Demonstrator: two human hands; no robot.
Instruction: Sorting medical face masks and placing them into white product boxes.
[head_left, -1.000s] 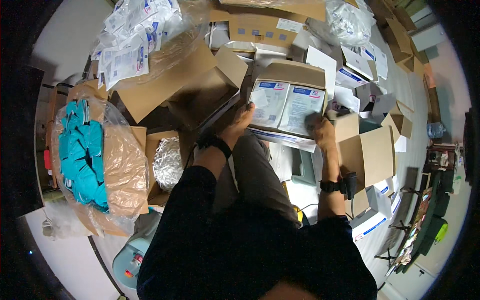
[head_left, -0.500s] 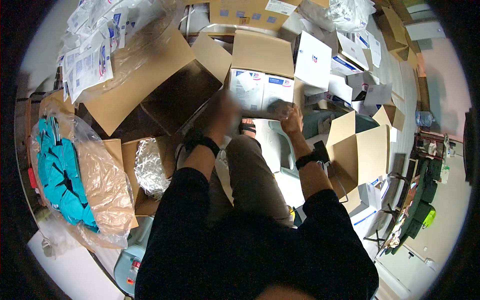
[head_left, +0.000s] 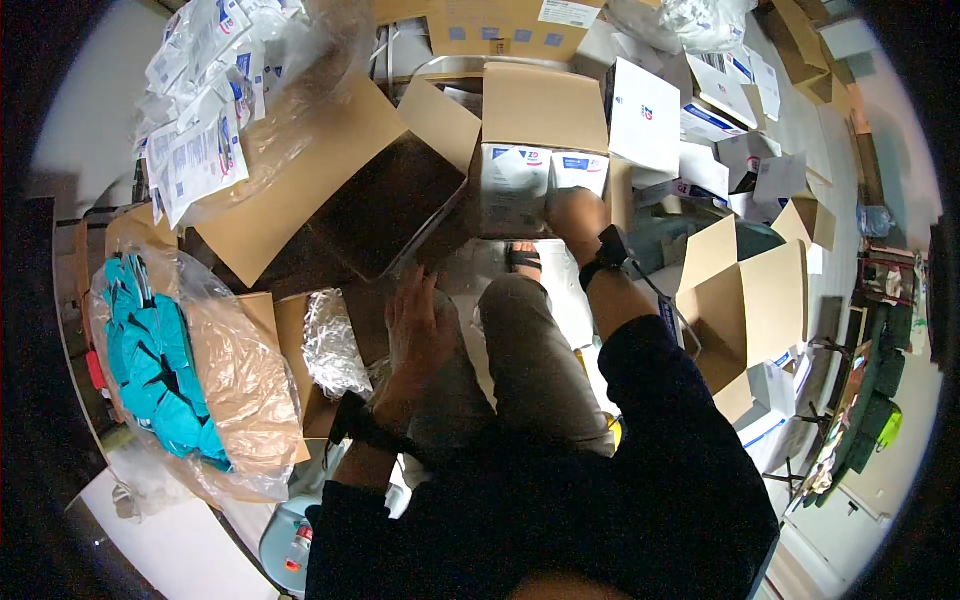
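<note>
An open cardboard carton stands in front of me with its far flap raised. White packets with blue and red print fill it in two side-by-side stacks. My right hand is at the carton's near right part, over the right-hand packets. Motion smears its fingers, so whether it holds anything is not visible. Just left of my knee, my left hand has its fingers stretched out and slightly apart, with nothing seen in them. A large carton with a dark interior lies beyond it.
On the left, a clear plastic bag lies beside teal folded pouches. Crinkled clear plastic fills a small box. White packets pile at the upper left. An open empty carton and white boxes stand on the right.
My left hand has drawn back from near the carton toward my left knee. My right hand has moved forward from the carton's near edge over the right-hand packets. The view has shifted slightly.
</note>
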